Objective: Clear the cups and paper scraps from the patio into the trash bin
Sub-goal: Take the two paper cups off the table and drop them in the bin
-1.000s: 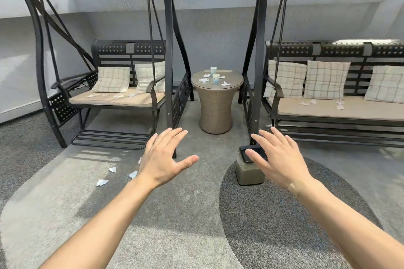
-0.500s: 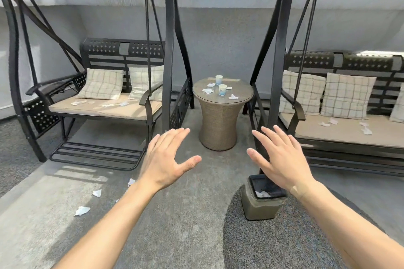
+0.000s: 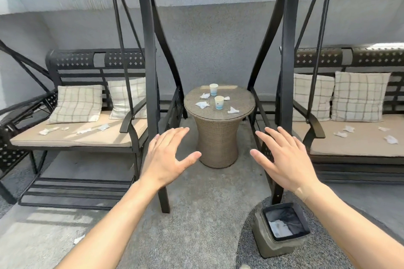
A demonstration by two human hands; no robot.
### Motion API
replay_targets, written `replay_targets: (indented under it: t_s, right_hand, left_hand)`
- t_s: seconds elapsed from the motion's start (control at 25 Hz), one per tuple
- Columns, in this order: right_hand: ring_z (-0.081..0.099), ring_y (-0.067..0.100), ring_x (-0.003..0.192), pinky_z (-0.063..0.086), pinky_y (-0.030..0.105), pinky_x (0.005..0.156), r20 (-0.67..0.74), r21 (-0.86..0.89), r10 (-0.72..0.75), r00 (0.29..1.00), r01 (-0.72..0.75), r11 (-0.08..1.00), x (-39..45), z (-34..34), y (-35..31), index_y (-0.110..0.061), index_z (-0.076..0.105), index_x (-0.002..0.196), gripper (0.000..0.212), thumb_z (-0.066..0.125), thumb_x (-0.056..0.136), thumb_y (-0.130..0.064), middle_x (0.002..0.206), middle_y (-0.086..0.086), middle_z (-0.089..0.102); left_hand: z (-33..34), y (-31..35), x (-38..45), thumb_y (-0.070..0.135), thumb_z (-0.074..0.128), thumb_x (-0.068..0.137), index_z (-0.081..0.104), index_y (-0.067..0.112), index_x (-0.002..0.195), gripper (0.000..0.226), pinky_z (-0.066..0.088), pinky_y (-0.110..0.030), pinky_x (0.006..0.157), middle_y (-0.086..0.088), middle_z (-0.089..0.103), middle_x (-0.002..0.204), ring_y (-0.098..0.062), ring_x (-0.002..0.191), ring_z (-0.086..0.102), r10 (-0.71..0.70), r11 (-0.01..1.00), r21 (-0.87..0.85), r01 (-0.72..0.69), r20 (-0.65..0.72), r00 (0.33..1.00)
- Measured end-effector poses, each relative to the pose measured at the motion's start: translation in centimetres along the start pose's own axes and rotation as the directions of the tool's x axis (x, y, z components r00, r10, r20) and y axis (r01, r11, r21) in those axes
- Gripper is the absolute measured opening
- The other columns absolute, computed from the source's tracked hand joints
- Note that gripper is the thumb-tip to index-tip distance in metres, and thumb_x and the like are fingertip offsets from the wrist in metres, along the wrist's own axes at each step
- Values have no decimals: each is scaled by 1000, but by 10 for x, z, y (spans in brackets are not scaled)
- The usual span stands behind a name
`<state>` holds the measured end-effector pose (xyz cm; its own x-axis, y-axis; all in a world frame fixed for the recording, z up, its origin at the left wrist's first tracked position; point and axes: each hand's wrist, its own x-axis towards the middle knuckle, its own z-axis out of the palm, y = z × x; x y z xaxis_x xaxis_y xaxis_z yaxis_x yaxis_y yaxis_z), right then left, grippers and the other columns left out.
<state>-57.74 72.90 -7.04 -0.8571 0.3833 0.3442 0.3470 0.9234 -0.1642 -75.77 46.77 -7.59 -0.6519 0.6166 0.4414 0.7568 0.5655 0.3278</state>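
Standing upright on the wicker surface (image 3: 238, 102): two cups (image 3: 218, 102), paper scraps (image 3: 202, 104) scattered around them. More scraps lie on both swing seats. Trash bin (image 3: 282, 228) sits on the floor near right, likely within dropping range. Left hand (image 3: 167, 157) and right hand (image 3: 286, 159) hover spread, empty, short of the surface, apparently readying a reach.

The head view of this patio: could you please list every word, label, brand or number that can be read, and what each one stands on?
No text can be read anywhere in this view.
Near white-and-blue paper cup on the round wicker side table: a small dark mark on its side, too small to read.
Far white-and-blue paper cup: no legible print.
Grey-green square trash bin: no label shows.
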Motion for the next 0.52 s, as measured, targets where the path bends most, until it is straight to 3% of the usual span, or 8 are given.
replay_targets:
  t_s: [0.12, 0.52]
  right_hand:
    - [12, 18, 146, 18, 46, 116, 15, 36, -1, 1000, 1, 999, 73, 35, 30, -38, 29, 145, 68, 19, 87, -73, 155, -7, 28]
    - [14, 20, 146, 23, 46, 114, 75, 117, -42, 996, 33, 993, 291, 105, 121, -38, 28, 145, 66, 21, 88, -71, 155, -4, 30]
  left_hand:
    - [38, -16, 69, 82, 34, 80, 36, 35, 144, 79, 16, -44, 119, 13, 40, 149, -9, 140, 30, -7, 999, 34, 6, 26, 1000]
    - [125, -34, 280, 77, 36, 82, 39, 30, 144, 78, 24, -46, 115, 12, 42, 148, -8, 138, 32, -68, 996, 66, 65, 51, 996]
